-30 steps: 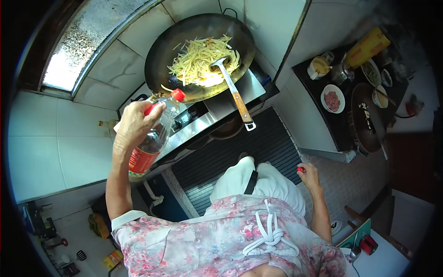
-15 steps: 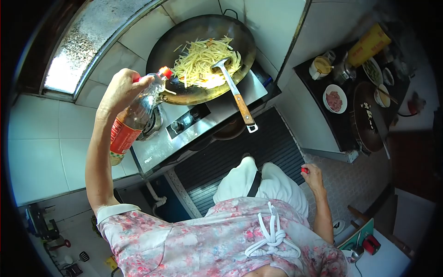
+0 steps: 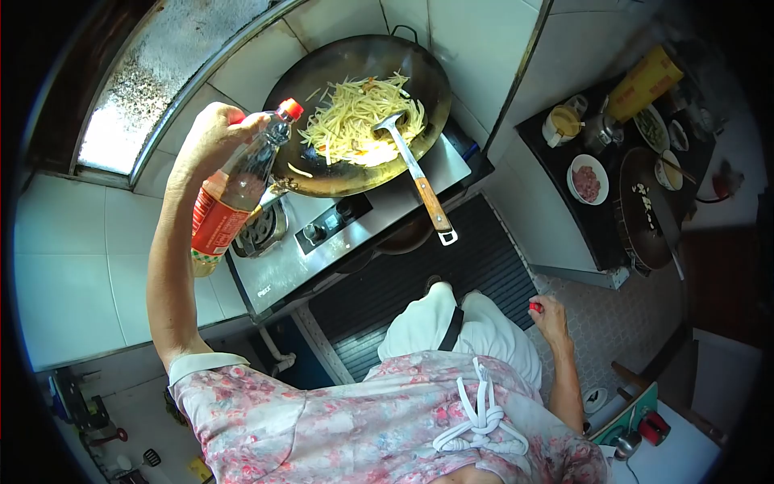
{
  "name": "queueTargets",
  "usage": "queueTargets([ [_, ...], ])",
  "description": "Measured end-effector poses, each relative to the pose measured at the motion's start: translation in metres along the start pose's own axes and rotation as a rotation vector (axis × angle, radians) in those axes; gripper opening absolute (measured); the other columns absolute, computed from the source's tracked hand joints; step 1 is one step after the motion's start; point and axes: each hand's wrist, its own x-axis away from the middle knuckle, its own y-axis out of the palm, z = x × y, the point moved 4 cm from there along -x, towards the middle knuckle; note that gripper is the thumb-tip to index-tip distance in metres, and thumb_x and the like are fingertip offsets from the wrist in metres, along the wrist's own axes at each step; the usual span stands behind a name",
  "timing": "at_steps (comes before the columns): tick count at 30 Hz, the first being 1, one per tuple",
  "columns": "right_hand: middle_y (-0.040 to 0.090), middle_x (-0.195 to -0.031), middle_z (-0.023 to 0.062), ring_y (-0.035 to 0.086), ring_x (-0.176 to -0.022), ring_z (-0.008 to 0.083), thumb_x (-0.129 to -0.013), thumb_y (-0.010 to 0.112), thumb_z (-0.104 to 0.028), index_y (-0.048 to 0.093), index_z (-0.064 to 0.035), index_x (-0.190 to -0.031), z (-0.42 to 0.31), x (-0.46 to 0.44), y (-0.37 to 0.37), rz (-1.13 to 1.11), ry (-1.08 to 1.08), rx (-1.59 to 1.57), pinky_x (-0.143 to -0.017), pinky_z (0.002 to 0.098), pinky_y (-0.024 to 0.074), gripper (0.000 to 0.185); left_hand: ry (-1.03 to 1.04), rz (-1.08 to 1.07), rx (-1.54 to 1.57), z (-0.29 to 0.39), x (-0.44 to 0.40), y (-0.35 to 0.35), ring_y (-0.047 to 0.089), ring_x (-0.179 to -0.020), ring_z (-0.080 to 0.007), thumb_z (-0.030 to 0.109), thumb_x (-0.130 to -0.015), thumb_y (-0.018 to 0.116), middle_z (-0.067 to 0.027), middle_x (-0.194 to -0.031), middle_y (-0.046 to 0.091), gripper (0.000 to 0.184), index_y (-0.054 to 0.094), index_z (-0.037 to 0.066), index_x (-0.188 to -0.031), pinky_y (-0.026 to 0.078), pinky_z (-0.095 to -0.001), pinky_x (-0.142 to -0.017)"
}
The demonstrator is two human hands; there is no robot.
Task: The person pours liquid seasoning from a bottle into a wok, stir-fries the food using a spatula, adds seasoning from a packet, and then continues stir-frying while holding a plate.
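Observation:
My left hand (image 3: 216, 137) is wrapped round the upper part of a clear plastic bottle (image 3: 222, 218) with a red label and red neck. The bottle leans, its mouth towards the left rim of a wok (image 3: 282, 157); pale liquid shows in its lower end. In the wok lies a heap of pale yellow shreds (image 3: 359, 113), like shredded potato, with a few orange bits. A spatula (image 3: 423, 189) with a wooden handle rests in it, head among the shreds. Low by my right side, my right hand (image 3: 552, 319) pinches a small red bottle cap (image 3: 535, 306).
The wok sits on a steel gas stove (image 3: 282, 274) with a second burner (image 3: 262, 230) at left. On the dark counter at right stand a bowl of raw meat (image 3: 587, 179), a mug (image 3: 562, 125), a yellow box (image 3: 645, 81), and a pan (image 3: 637, 218) with white pieces and a knife.
My left hand and the bottle have risen slightly and drawn back from the wok's rim. The view has shifted a little. My right hand still holds the cap.

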Motion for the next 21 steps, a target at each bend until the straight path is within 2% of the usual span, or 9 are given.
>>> queueTargets([
  [3,0.065,-0.087,0.0164,0.064,-0.078,0.0301,-0.068,0.073,0.003,0.066,-0.0005,-0.095,-0.002,0.000,0.001,0.000,0.004,0.005,-0.072,0.0368,0.0513,0.029,-0.118,-0.051,0.060,-0.006,-0.009,-0.012,0.051,-0.054,-0.0154,0.050,-0.083,0.065,-0.0075,-0.056,0.054,0.053,0.064,-0.001,-0.067,0.044,-0.0337,-0.056],
  [4,0.065,-0.087,0.0163,0.064,-0.078,0.0301,-0.068,0.073,0.003,0.066,-0.0005,-0.095,-0.002,0.000,0.002,-0.004,0.003,0.008,-0.072,0.0368,0.0513,0.029,-0.046,0.006,0.193,-0.006,-0.009,-0.010,0.036,-0.048,-0.0058,0.049,-0.084,0.065,0.0057,-0.051,0.039,0.050,0.057,0.006,-0.060,0.026,-0.0259,-0.046],
  [7,0.065,-0.087,0.0161,0.064,-0.079,0.0305,-0.068,0.073,0.003,0.066,-0.0006,-0.095,-0.002,-0.001,0.003,-0.017,0.013,-0.009,-0.073,0.0374,0.0513,0.029,-0.019,0.011,0.116,0.002,-0.012,-0.013,0.037,-0.048,-0.0059,0.049,-0.083,0.065,0.0055,-0.051,0.040,0.049,0.059,0.005,-0.062,0.027,-0.0256,-0.045],
  [8,0.065,-0.087,0.0160,0.064,-0.079,0.0306,-0.068,0.073,0.003,0.066,-0.0007,-0.095,-0.002,-0.001,0.004,-0.015,0.004,0.001,-0.073,0.0376,0.0512,0.029,-0.049,-0.008,0.083,0.003,-0.013,-0.011,0.039,-0.048,-0.0063,0.048,-0.084,0.065,0.0044,-0.051,0.042,0.048,0.061,0.005,-0.062,0.029,-0.0262,-0.045],
  [9,0.065,-0.086,0.0159,0.064,-0.079,0.0306,-0.068,0.073,0.003,0.066,-0.0007,-0.095,0.000,-0.001,0.004,-0.013,-0.006,0.010,-0.073,0.0377,0.0512,0.029,0.004,0.009,0.021,0.005,-0.016,-0.010,0.045,-0.049,-0.0106,0.048,-0.083,0.065,-0.0004,-0.051,0.047,0.049,0.062,0.004,-0.061,0.036,-0.0293,-0.048],
  [11,0.065,-0.087,0.0158,0.063,-0.080,0.0308,-0.068,0.073,0.002,0.066,-0.0009,-0.095,0.002,-0.002,0.004,-0.011,-0.011,0.019,-0.073,0.0380,0.0511,0.028,-0.074,-0.044,-0.037,0.007,-0.019,-0.007,0.058,-0.058,-0.0221,0.049,-0.079,0.067,-0.0137,-0.059,0.057,0.052,0.066,-0.002,-0.068,0.048,-0.0357,-0.063],
  [14,0.065,-0.087,0.0160,0.063,-0.081,0.0309,-0.068,0.073,0.002,0.066,-0.0012,-0.095,0.002,-0.001,0.002,-0.017,-0.001,0.019,-0.074,0.0380,0.0512,0.028,-0.015,-0.057,-0.100,0.002,-0.026,-0.002,0.062,-0.062,-0.0267,0.049,-0.079,0.067,-0.0168,-0.063,0.061,0.051,0.068,-0.002,-0.070,0.050,-0.0374,-0.067],
  [17,0.065,-0.089,0.0162,0.064,-0.082,0.0309,-0.067,0.073,0.002,0.066,-0.0016,-0.095,0.002,0.000,0.002,-0.014,0.000,0.018,-0.074,0.0377,0.0513,0.029,-0.046,-0.057,-0.106,0.002,-0.028,-0.003,0.063,-0.066,-0.0296,0.049,-0.078,0.068,-0.0187,-0.067,0.063,0.052,0.069,-0.002,-0.071,0.050,-0.0376,-0.068],
  [21,0.065,-0.089,0.0163,0.064,-0.082,0.0308,-0.067,0.074,0.002,0.066,-0.0020,-0.095,0.004,0.000,0.004,-0.008,0.004,0.007,-0.074,0.0375,0.0514,0.030,-0.049,-0.036,-0.090,-0.005,-0.032,-0.002,0.064,-0.071,-0.0284,0.050,-0.078,0.069,-0.0185,-0.071,0.065,0.053,0.068,-0.004,-0.076,0.050,-0.0364,-0.072],
])
